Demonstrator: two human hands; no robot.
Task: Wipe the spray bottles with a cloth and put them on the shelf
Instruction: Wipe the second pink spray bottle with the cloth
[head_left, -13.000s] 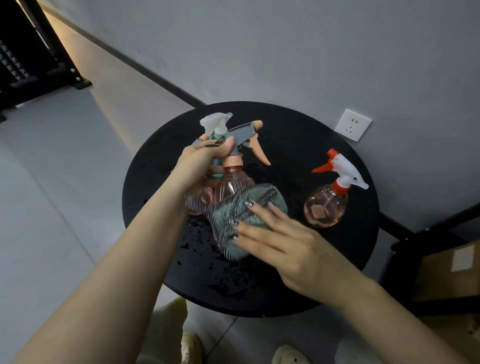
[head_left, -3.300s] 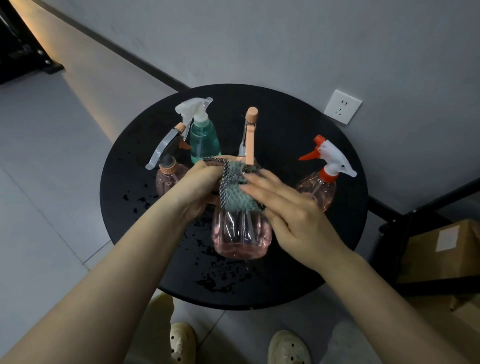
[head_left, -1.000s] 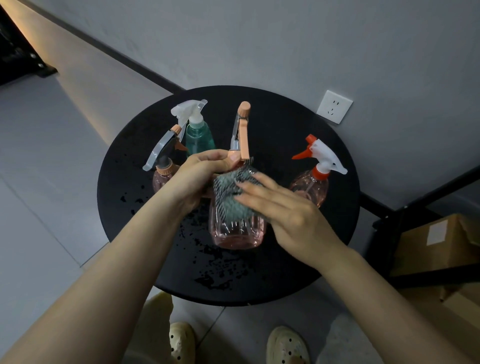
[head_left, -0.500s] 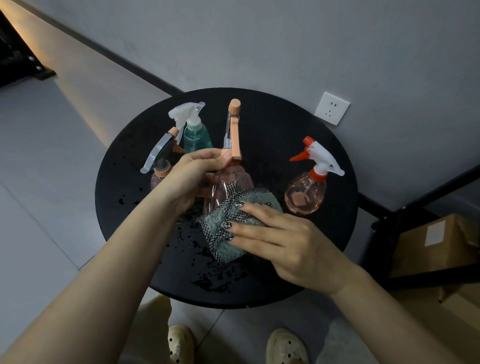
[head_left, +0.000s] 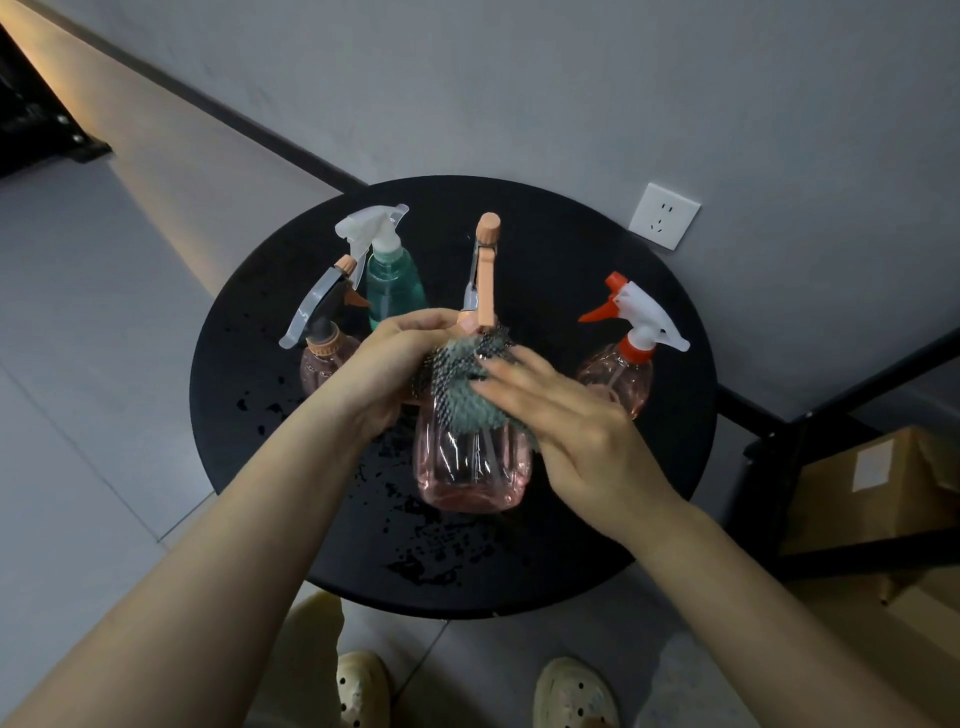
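Observation:
I hold a clear pink spray bottle (head_left: 470, 467) with an orange trigger above the round black table (head_left: 571, 291). My left hand (head_left: 387, 369) grips its neck just under the trigger. My right hand (head_left: 561, 415) presses a grey-green checked cloth (head_left: 462, 384) flat against the bottle's upper side, fingers straight. Three more spray bottles stand on the table: a pink one with a grey-and-orange head (head_left: 322, 343) at the left, a teal one with a white head (head_left: 389, 280) behind it, and a pink one with a red-and-white head (head_left: 623, 364) at the right.
Water drops (head_left: 415, 519) speckle the table's near half. A white wall socket (head_left: 664, 215) sits on the grey wall behind. At the right stands a black metal frame (head_left: 810, 415) with cardboard boxes (head_left: 872, 483). My shoes (head_left: 571, 696) show below the table edge.
My right hand has slid the cloth from the bottle's lower body up to its shoulder near the neck, uncovering the bottom. My left hand keeps its grip on the neck.

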